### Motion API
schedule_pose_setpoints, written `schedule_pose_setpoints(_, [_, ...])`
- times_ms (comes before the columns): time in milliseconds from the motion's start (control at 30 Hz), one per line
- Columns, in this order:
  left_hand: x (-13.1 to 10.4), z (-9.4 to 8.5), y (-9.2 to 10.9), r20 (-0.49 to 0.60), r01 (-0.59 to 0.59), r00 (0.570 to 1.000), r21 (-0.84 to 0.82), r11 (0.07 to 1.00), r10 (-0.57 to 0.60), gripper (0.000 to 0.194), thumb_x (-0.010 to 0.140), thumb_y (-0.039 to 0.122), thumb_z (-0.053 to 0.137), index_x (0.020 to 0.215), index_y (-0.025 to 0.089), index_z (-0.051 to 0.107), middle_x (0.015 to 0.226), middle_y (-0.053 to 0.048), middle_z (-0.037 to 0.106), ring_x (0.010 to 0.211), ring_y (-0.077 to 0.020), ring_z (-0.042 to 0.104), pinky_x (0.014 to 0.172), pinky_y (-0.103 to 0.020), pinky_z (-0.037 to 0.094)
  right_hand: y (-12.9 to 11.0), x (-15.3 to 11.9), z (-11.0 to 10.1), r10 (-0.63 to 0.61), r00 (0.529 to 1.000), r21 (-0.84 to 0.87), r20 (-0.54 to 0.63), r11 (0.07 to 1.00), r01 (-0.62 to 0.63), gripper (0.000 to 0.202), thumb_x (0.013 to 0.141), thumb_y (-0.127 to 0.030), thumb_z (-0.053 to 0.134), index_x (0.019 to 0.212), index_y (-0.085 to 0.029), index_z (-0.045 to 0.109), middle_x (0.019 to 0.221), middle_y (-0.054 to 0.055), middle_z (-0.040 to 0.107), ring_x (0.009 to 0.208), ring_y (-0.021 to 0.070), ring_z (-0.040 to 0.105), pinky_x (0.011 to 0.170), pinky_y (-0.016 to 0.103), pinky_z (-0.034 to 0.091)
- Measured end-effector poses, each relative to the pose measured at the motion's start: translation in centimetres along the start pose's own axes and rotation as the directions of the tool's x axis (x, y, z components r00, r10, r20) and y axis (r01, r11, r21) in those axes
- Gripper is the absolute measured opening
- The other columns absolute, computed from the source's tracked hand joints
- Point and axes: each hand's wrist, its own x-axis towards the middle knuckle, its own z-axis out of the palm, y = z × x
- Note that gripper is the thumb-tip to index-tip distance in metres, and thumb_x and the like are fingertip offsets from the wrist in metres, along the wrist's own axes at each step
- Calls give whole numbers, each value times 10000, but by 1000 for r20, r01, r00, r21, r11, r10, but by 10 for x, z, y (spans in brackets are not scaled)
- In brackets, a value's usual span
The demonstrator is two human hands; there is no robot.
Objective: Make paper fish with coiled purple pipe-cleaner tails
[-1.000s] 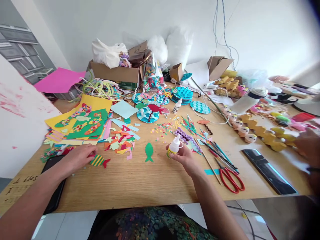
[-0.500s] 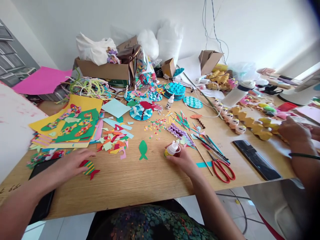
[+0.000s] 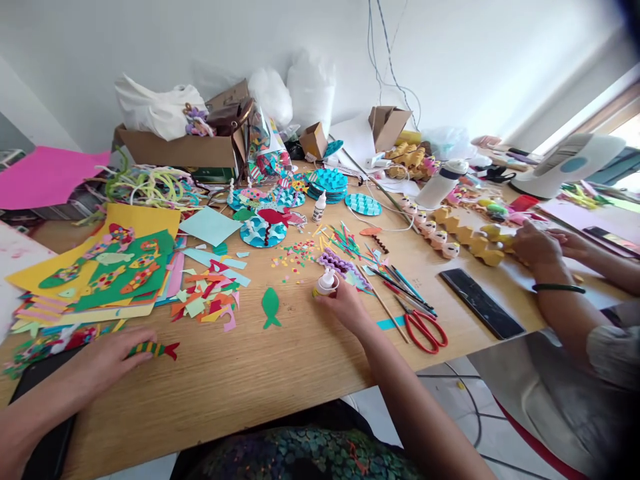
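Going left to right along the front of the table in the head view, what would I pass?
Left hand → striped paper fish → green paper fish → glue bottle in the right hand → red scissors → black ruler.

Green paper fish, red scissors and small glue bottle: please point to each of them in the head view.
Green paper fish [image 3: 271,306], head view, middle of its body.
Red scissors [image 3: 425,331], head view, on the red handles.
Small glue bottle [image 3: 327,280], head view, its white cap, in the right hand [image 3: 345,308].
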Motion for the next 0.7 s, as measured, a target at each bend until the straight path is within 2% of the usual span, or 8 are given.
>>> schedule_pose_setpoints(67, [2, -10, 19, 35, 45, 999, -132, 990, -40, 200, 593, 397, 569, 720, 267, 652, 788, 17, 701, 802, -239, 606, 762, -327, 445, -1, 13, 0, -15, 999, 19, -38, 1000, 16, 259, 562, -183, 669, 786, -234, 549, 759, -5, 577, 716, 191, 518, 678, 327, 396])
schedule_pose_setpoints(133, [4, -14, 41, 30, 84, 996, -296, 952, -78, 271, 610, 445, 591, 784, 243, 644, 756, 14, 669, 728, -206, 575, 668, -282, 441, -1, 23, -1, -8, 998, 6, -62, 1000, 8, 256, 558, -172, 669, 781, -235, 560, 769, 6, 593, 737, 204, 530, 698, 346, 404])
schedule_pose_setpoints(233, [11, -9, 74, 72, 98, 995, -607, 789, -69, 391, 651, 439, 612, 955, 193, 599, 640, 35, 554, 506, -107, 424, 450, -192, 322, -1, 27, -7, 36, 998, -56, -48, 998, -39, 277, 572, -175, 675, 826, -225, 577, 813, 28, 615, 736, 208, 550, 695, 358, 417])
schedule_pose_setpoints(333, [20, 2, 100, 57, 87, 996, -800, 593, -69, 396, 683, 430, 609, 974, 163, 578, 637, 37, 489, 503, -81, 372, 414, -176, 282, -4, 13, -19, 27, 993, -92, -113, 995, -38, 241, 608, -206, 672, 837, -222, 597, 817, 38, 616, 732, 205, 551, 677, 350, 412])
schedule_pose_setpoints(400, [26, 7, 112, 72, 79, 997, -847, 525, -34, 347, 694, 410, 617, 922, 152, 576, 650, 29, 490, 524, -79, 393, 426, -176, 303, -11, -3, -26, 36, 987, -91, -158, 995, -51, 97, 668, -237, 631, 761, -222, 603, 716, 23, 597, 664, 184, 532, 642, 334, 400])
schedule_pose_setpoints(433, [29, 10, 117, 81, 78, 997, -860, 505, -15, 332, 694, 398, 623, 907, 149, 570, 663, 23, 502, 526, -77, 405, 435, -180, 318, -17, -11, -27, 34, 990, -80, -137, 996, -45, 34, 695, -244, 607, 717, -222, 597, 675, 14, 586, 635, 172, 520, 624, 322, 393])
schedule_pose_setpoints(567, [39, 18, 138, 104, 53, 991, -875, 482, 80, 304, 676, 377, 627, 869, 160, 536, 656, 27, 515, 484, -77, 427, 441, -206, 352, -48, -32, -9, 8, 995, 213, 104, 976, -30, 54, 724, -273, 592, 721, -220, 584, 662, -2, 570, 615, 142, 513, 568, 273, 385])
schedule_pose_setpoints(700, [44, 31, 163, 67, -75, 980, -747, 660, 187, 190, 707, 342, 570, 798, 180, 530, 606, 51, 489, 489, -86, 425, 446, -204, 333, -70, -33, 26, 31, 971, 533, 236, 831, -156, 217, 659, -292, 661, 838, -219, 562, 815, -7, 577, 563, 84, 481, 490, 215, 348])
